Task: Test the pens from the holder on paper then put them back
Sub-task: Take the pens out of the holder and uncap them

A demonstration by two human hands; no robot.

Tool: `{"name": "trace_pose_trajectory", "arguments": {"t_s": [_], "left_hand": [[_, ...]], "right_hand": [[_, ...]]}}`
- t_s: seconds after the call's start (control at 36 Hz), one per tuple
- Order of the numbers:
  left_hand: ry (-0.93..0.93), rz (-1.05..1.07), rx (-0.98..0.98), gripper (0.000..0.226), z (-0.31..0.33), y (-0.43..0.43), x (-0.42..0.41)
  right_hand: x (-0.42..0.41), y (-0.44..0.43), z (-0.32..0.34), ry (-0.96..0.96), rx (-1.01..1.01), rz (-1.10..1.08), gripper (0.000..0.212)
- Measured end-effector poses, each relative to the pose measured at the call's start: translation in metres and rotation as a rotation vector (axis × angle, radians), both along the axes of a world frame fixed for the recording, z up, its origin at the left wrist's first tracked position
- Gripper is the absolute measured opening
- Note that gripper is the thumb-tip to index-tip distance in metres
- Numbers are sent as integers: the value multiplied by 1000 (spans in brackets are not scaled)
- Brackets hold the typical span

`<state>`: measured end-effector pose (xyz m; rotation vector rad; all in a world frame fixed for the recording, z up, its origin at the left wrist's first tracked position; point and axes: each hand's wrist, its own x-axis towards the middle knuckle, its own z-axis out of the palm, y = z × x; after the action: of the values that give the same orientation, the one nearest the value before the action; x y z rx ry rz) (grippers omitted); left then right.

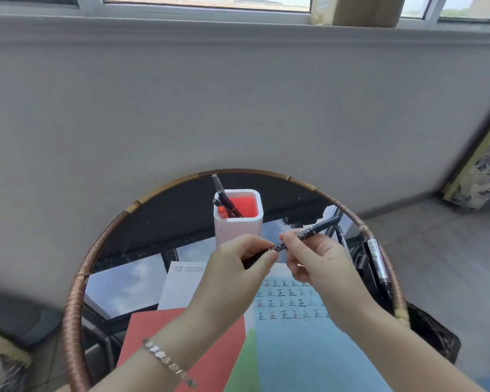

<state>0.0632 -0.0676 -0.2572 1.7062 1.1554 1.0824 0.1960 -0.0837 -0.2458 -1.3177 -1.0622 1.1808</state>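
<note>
A black pen (309, 232) is held level above the table, slanting up to the right. My left hand (238, 267) pinches its near end, perhaps the cap, and my right hand (317, 261) grips its middle. Behind them stands a white square pen holder (238, 224) with a red inside; several pens (224, 199) lean in its left corner. Below my hands lies a pale blue paper (292, 304) with rows of written marks.
The round glass table has a woven rattan rim (77, 292). A red sheet (159, 332), a white sheet (181, 284) and a green one (244, 363) lie on it. More pens (376, 261) lie at the right edge. A grey wall stands close behind.
</note>
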Motion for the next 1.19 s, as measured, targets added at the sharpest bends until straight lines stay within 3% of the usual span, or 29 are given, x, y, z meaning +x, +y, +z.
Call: {"name": "trace_pose_trajectory", "arguments": {"t_s": [0.14, 0.36, 0.56, 0.67, 0.78, 0.86, 1.0, 1.19], "left_hand": [[291, -114, 107, 23, -7, -2, -1], [232, -195, 187, 24, -15, -5, -6], [117, -326, -6, 16, -11, -6, -12], [191, -207, -147, 7, -20, -5, -18], [187, -77, -272, 25, -32, -1, -25], [171, -2, -264, 20, -35, -1, -24], [91, 30, -286, 11, -36, -1, -17], [228, 63, -187, 10, -41, -3, -1]], "right_hand": [[-6, -2, -10, -54, 109, -2, 19], [-4, -6, -17, 5, 180, 70, 19], [6, -11, -16, -48, 264, 205, 16], [24, 8, -11, -49, 128, 36, 23], [60, 45, -11, -333, 5, -104, 17], [74, 62, -27, -610, -65, -77, 48], [68, 77, -51, -960, -84, 85, 14], [76, 81, -63, -1263, -60, 137, 24]]}}
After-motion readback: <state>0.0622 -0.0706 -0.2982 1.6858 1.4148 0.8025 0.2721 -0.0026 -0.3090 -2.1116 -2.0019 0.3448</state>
